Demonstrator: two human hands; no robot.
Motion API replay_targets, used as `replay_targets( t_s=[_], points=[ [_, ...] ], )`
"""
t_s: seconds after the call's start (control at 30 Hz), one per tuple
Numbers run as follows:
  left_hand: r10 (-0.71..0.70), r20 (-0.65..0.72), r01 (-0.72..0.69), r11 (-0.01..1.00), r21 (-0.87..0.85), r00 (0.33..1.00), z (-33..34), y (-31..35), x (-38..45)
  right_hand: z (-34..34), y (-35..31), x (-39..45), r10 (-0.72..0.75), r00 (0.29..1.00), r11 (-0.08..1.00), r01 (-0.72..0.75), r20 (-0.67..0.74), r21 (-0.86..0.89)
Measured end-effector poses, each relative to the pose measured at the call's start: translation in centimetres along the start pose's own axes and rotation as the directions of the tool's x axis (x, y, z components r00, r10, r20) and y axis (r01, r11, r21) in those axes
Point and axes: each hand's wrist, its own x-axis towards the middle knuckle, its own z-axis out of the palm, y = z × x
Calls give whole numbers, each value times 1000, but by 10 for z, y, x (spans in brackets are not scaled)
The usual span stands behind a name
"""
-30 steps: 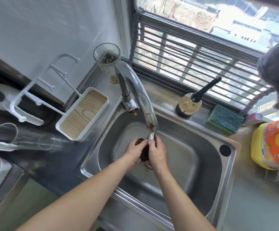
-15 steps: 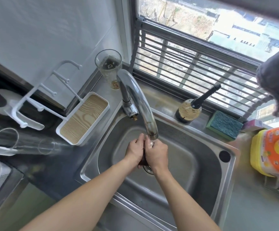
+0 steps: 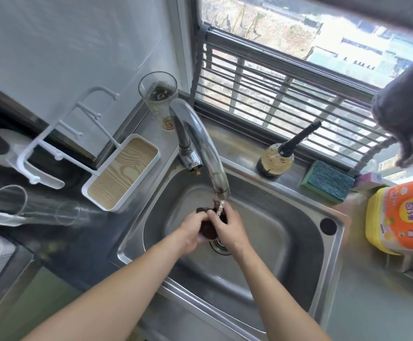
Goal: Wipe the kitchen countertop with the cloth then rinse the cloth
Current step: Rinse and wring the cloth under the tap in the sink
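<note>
Hands first: the left hand (image 3: 191, 229) and right hand (image 3: 230, 228) both have their grip clenched round the dark cloth (image 3: 209, 228), bunched between them under the faucet (image 3: 200, 146) stream, above the sink (image 3: 286, 242) drain. Soaked, it looks soft, limp and heavy with water, likely slippery. Grasping the wadded bulk, not an edge, should suit wringing.

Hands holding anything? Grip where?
Both. Left hand and right hand grip the bunched dark cloth from opposite sides, under the faucet stream.
</note>
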Motion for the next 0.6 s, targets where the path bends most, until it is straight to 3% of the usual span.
replay_targets(
  t_s=[0.13,0.17,0.23,0.33,0.4,0.47,0.53,0.6],
  points=[
    [210,-168,-184,971,154,963,-7,-8,0,-4,-1,-6,-30,991,1000,28,-128,-13],
    [211,-186,-177,967,185,960,-9,-8,0,-4,-4,-8,-6,984,1000,10,-176,24],
    [87,-175,-63,989,138,981,-12,-3,-4,-5,-10,-11,65,972,992,-38,-226,124],
    [-83,32,81,996,46,996,-12,3,-11,-10,-20,-10,70,996,989,-62,-61,131],
    [-11,48,9,999,41,999,-13,2,-9,-13,-23,-1,-6,1000,998,7,17,-57],
    [84,-25,-82,994,67,996,-13,3,-7,-18,-33,13,-112,991,962,89,-76,-260],
    [126,-57,-123,991,54,990,-10,9,-10,-30,-58,24,-175,978,966,148,-113,-214],
    [137,-48,-137,991,-5,989,-7,15,-9,-42,-89,36,-185,983,977,185,8,-105]
  ],
)
